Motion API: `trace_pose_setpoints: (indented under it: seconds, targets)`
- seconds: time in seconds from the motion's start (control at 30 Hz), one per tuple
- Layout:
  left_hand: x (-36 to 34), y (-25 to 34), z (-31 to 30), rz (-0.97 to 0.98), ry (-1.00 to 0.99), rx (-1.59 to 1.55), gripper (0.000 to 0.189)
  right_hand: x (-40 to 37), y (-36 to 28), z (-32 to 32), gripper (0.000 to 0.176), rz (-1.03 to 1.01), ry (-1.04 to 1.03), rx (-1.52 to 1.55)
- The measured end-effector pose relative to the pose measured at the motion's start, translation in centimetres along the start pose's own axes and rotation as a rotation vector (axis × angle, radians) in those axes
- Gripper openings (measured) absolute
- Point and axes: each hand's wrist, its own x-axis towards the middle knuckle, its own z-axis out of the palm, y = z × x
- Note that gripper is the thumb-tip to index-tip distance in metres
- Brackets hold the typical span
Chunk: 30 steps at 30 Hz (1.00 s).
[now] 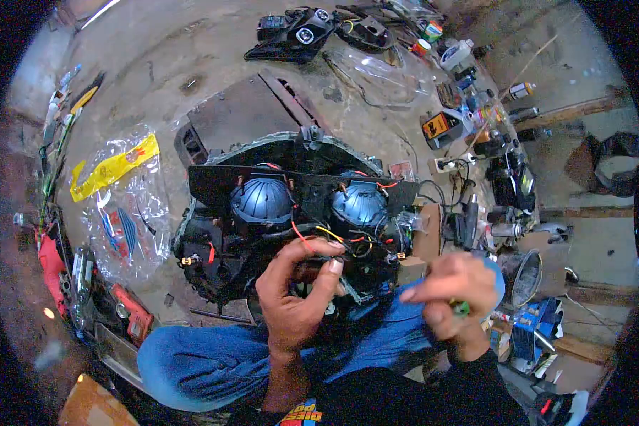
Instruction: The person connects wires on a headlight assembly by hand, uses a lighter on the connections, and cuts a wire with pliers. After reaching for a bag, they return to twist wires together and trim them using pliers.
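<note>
A black headlight housing (220, 245) lies in front of me, with two ribbed blue-grey projector lamps (261, 201) mounted under a flat black plate (216, 184). Thin red, yellow and black wires (324, 232) run out between the lamps. Over the housing's lower middle, my left hand (298, 291) pinches a thin dark wire between thumb and forefinger. To its right, above my knee, my right hand (456, 292) is raised with curled fingers, smeared by motion. Something small and green (461, 308) shows in its grip; its kind is hidden.
A clear plastic bag with a yellow strip (113, 167) lies at left, above a red tool (131, 312). Bottles, cables and a black box with an orange label (441, 128) line the right side. Another black lamp unit (295, 32) is at the far end. A metal can (525, 277) stands right.
</note>
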Motion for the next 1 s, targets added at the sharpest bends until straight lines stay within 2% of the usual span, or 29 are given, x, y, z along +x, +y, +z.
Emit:
trace_pose_setpoints:
  seconds: [0.03,0.13,0.23,0.37,0.43,0.5,0.63,0.77,0.9,1.0]
  targets:
    - [0.0,0.1,0.0,-0.011,0.001,0.010,0.016,-0.2,0.0,0.1,0.025,-0.042,-0.097,0.060]
    - [0.2,-0.3,-0.1,0.130,-0.002,0.125,0.016,0.0,-1.3,2.2,0.035,0.202,-0.242,0.022]
    - [0.4,-0.9,-0.1,0.211,0.008,0.129,0.016,-1.7,-1.2,5.6,0.040,0.302,-0.087,0.191]
    - [0.3,-0.3,-0.2,0.116,0.001,0.090,0.017,-2.6,-2.0,6.6,0.037,0.490,-0.004,0.368]
    - [0.1,0.1,-0.1,0.024,-0.005,0.021,0.019,-3.4,-2.7,7.1,0.034,0.634,0.039,0.458]
    - [0.1,0.0,-0.4,0.020,-0.014,0.046,0.020,-5.0,-2.9,7.7,0.033,0.773,0.045,0.580]
    - [0.2,0.3,-0.3,0.056,-0.017,0.062,0.019,-5.0,-2.7,8.6,0.031,0.675,0.067,0.504]
    - [0.1,0.0,-0.5,0.013,-0.027,0.017,0.018,-3.7,-2.7,7.6,0.043,0.838,0.021,0.658]
    - [0.1,0.2,-0.5,-0.015,-0.032,0.015,0.018,-2.2,-3.1,7.6,0.058,0.936,0.024,0.655]
    - [0.2,0.5,-0.5,-0.024,-0.036,0.007,0.018,-2.9,-3.1,7.6,0.035,0.911,0.077,0.734]
